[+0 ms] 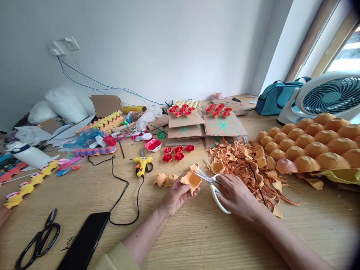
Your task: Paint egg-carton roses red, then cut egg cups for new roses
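Observation:
My left hand [176, 197] pinches an orange egg-carton cup [191, 181] with a ragged rim, its hollow side showing. White-handled scissors [218, 193] are gripped in my right hand [239, 195], their parted blades reaching to the cup's upper edge. Left of the cup, two more cut cups [165, 180] lie on the table. Beside my right hand spreads a heap of orange carton scraps [239, 157], with another cup piece [217, 167] at its near edge. Red paper-pulp flowers [179, 153] sit in a small group beyond my hands.
A yellow glue gun [142, 165] trails a black cable. Black scissors [39, 240] and a phone [84, 242] lie front left. An orange egg tray [315, 142] and a white fan [332, 95] stand right. Cardboard sheets [225, 127] bear more flowers. Another person's hand [3, 216] shows at the left edge.

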`<state>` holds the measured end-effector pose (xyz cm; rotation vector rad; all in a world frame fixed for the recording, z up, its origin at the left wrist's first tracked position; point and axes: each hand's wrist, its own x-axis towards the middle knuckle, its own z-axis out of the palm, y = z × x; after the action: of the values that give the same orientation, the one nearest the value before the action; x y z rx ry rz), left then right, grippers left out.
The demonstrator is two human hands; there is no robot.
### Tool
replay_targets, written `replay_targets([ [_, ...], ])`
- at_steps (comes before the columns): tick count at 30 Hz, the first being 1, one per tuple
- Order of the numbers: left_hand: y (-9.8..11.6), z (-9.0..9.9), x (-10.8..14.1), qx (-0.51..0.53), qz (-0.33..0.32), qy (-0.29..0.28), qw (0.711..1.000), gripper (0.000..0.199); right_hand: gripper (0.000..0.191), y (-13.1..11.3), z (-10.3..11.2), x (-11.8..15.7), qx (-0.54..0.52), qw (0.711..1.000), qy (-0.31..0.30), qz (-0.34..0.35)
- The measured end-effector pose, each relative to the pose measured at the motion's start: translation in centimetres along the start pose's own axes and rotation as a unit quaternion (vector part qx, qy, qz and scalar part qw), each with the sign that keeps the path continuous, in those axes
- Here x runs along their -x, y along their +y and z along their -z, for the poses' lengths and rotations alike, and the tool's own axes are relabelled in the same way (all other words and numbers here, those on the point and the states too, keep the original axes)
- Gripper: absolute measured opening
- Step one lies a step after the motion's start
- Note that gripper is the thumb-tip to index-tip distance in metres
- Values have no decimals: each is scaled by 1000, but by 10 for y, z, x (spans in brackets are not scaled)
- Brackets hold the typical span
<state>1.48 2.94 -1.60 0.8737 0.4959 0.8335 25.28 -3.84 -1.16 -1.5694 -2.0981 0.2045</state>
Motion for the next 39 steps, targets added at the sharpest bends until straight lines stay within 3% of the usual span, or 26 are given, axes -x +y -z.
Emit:
replay_targets([
  [6,-2,-3,0,-86,-67,32,993,51,15,1,-1,0,-11,1000,12,-6],
  [11,-11,0,-3,-203,-152,68,965,54,9,-1,0,0,-45,999,-2,-14],
  [15,-15,2,-2,-327,-227,90,913,58,8,-5,-1,1,-83,996,-25,-12],
  [22,-15,3,1,-480,-321,153,802,50,8,-14,2,4,-118,990,-75,-23],
  [32,-15,-1,1,-588,-365,155,705,58,11,-26,1,3,-74,993,-92,-10],
  [36,-15,-3,1,-590,-365,159,702,57,14,-28,-3,3,-58,995,-81,-13],
  [39,-13,-3,3,-557,-337,131,747,63,17,-28,-2,3,-59,996,-67,-19],
])
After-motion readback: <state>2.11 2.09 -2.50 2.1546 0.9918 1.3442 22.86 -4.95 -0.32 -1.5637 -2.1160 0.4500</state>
